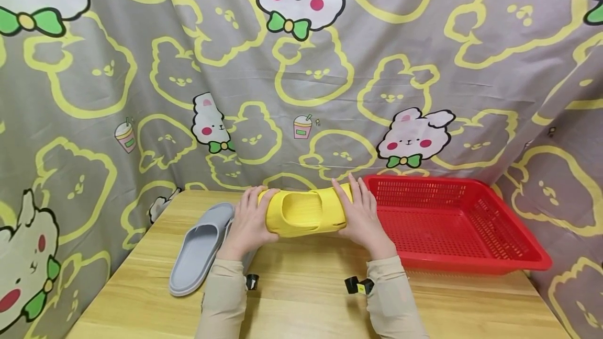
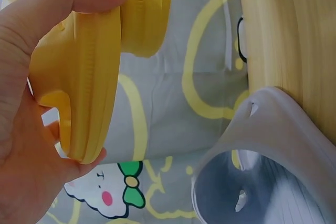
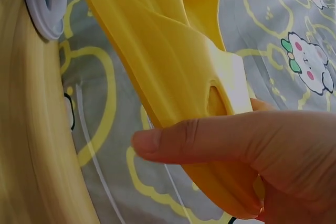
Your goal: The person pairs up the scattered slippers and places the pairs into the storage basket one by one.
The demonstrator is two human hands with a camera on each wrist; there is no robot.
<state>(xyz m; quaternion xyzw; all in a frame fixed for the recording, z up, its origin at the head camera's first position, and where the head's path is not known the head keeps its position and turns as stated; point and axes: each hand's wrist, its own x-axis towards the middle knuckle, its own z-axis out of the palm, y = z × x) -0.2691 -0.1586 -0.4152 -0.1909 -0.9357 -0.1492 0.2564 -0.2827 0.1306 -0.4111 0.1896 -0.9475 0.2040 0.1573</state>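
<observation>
Both hands hold yellow slippers sideways above the table. My left hand grips the left end, its thumb on the near side. At the right end my right hand grips with fingers over the top and thumb below. Two yellow sole edges show in the left wrist view, one slipper partly overlapping another slipper. The right wrist view shows the thumb across the yellow slipper's side. Left of the left hand, a grey slipper lies on the table; a second grey one is mostly hidden behind that forearm.
A red plastic basket with perforated walls stands on the right of the wooden table. Behind the table and at its sides hangs a grey curtain with cartoon prints. Black camera mounts sit at the wrists.
</observation>
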